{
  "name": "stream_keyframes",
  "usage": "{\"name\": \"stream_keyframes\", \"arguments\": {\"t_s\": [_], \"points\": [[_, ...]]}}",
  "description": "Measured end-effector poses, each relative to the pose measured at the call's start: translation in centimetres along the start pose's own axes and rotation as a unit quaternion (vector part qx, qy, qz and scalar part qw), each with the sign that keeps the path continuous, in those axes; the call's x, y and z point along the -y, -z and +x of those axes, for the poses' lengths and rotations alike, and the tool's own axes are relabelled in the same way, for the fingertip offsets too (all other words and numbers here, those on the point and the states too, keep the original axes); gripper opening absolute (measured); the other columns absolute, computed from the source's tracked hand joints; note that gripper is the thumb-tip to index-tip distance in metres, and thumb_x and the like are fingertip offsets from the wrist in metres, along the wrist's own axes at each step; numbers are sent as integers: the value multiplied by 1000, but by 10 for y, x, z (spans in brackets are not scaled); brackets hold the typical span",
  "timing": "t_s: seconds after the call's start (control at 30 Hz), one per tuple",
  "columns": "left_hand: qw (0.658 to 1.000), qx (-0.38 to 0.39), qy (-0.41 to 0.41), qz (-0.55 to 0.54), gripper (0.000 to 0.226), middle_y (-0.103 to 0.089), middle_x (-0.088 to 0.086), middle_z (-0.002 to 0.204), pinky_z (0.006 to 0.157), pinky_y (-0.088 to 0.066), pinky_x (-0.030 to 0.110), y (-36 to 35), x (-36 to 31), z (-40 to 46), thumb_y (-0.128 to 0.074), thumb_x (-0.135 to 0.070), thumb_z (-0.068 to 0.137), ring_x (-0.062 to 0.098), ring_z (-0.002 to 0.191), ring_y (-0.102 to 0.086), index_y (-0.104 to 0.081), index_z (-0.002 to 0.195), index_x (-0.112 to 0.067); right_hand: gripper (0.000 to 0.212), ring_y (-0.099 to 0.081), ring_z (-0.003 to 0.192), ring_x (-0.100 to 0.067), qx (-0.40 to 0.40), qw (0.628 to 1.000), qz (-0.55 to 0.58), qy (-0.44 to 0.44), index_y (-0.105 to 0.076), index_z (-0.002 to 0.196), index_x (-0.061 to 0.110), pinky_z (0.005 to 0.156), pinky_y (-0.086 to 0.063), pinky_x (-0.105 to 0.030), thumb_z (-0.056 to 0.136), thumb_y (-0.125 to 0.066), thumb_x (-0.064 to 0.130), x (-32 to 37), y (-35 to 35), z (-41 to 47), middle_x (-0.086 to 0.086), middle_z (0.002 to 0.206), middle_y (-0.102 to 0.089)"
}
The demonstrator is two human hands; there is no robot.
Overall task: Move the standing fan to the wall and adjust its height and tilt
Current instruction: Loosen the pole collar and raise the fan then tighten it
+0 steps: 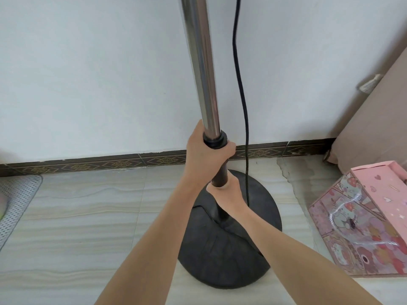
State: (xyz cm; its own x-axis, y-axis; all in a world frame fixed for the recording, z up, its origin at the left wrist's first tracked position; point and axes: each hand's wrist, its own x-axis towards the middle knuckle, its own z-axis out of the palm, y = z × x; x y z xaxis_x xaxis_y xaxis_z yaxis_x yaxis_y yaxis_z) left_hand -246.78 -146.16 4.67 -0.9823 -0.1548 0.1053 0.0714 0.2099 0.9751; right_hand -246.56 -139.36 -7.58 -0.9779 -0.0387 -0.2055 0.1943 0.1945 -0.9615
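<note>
The fan stands on the tiled floor (88, 216) close to the white wall (88, 73); only its lower part is visible. Its round black base (259, 216) lies flat on the tiles, just before the dark patterned skirting (110, 165). From the base rises a dark lower tube (221, 175), and a shiny metal pole (203, 73) goes up out of the top of the picture. A black collar (215, 140) joins the two. The left hand (204, 155) is closed around the tube right under this collar. The right hand (229, 194) is closed around the tube lower, near the base. A black cord (241, 95) hangs beside the pole on its right and reaches down to the base.

At the right stands a pink box (363, 221) with cartoon cat pictures; it looks closed, so its contents cannot be seen.
</note>
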Motion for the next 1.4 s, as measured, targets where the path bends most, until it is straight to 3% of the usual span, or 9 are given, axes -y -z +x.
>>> {"name": "stream_keyframes", "arguments": {"t_s": [0.13, 0.23, 0.43, 0.63, 0.77, 0.97, 1.17, 1.3, 1.4], "points": [[998, 67, -8, -21, 30, -57, 21, 79, 59, -51, 17, 8, 1, 3, -67, 7, 70, 12, 65, -54, -49, 91, -4, 33, -48, 63, -9, 9, 1000, -11, 16, -45, 73, 28, 55, -35, -15, 77, -63, 0, 2, 2, -2, 5, 70, -51], [999, -31, -19, 13, 35, -61, 18, 83, 64, -52, 24, -3, 2, -4, -72, -7, 70, 15, 68, -55, -48, 94, -5, 23, -54, 71, -13, 3, 1000, -7, 18, -51, 86, 19, 61, -42, -18, 78, -64, 3, 0, 0, -2, 3, 75, -57], [987, -161, 9, -2, 48, -56, -15, 78, 65, -39, 2, -28, -4, -19, -80, -27, 68, -8, 69, -55, -50, 104, -17, 17, -56, 76, -6, -53, 996, 8, 74, -56, 103, 2, 72, -47, -22, 86, -54, 2, -2, -5, -11, -1, 87, -60], [995, -90, -18, 39, 38, -61, 22, 79, 69, -53, 44, -9, 5, -1, -68, -21, 59, 22, 66, -52, -53, 85, 3, 29, -56, 64, -11, -8, 997, -2, 71, -51, 71, 28, 56, -46, -18, 76, -68, 4, 9, 1, 4, 2, 69, -60], [998, -46, -28, 30, 38, -61, 23, 82, 69, -55, 43, -4, 6, 4, -67, -17, 57, 35, 72, -56, -54, 87, 2, 25, -61, 78, -29, 6, 997, -2, 72, -54, 79, 23, 63, -50, -23, 74, -69, 3, 9, 2, 6, -13, 84, -66], [1000, 9, -25, 4, 32, -62, 20, 84, 64, -53, 22, -1, 4, 3, -71, -3, 66, 15, 69, -56, -54, 93, 1, 22, -57, 79, -21, 9, 999, -11, 46, -54, 90, 17, 62, -44, -18, 76, -66, 5, 12, 5, 0, -1, 80, -60], [992, 94, 73, 42, 40, -62, -6, 92, 70, -46, 21, 12, 31, -13, -74, -21, 74, 11, 88, -58, -52, 108, -16, 41, -58, 106, -21, 131, 961, -242, -3, -47, 126, 16, 84, -45, -25, 87, -58, 21, 36, 42, -40, -5, 122, -59], [970, 171, 135, 108, 53, -50, -2, 125, 93, -34, 28, 35, 56, -18, -70, -20, 80, 15, 118, -44, -44, 126, -19, 14, -59, 74, -14, -89, 963, -238, 93, -58, 93, 18, 70, -49, -27, 87, -60, 31, 52, 77, -71, 5, 78, -61], [957, 200, 154, 141, 59, -41, 0, 136, 98, -31, 27, 44, 57, -21, -68, -22, 82, 15, 126, -37, -39, 133, -20, 45, -49, 86, -12, -148, 970, -165, 97, -44, 115, 16, 75, -42, -24, 80, -68, 30, 57, 79, -58, 4, 96, -48]]}}
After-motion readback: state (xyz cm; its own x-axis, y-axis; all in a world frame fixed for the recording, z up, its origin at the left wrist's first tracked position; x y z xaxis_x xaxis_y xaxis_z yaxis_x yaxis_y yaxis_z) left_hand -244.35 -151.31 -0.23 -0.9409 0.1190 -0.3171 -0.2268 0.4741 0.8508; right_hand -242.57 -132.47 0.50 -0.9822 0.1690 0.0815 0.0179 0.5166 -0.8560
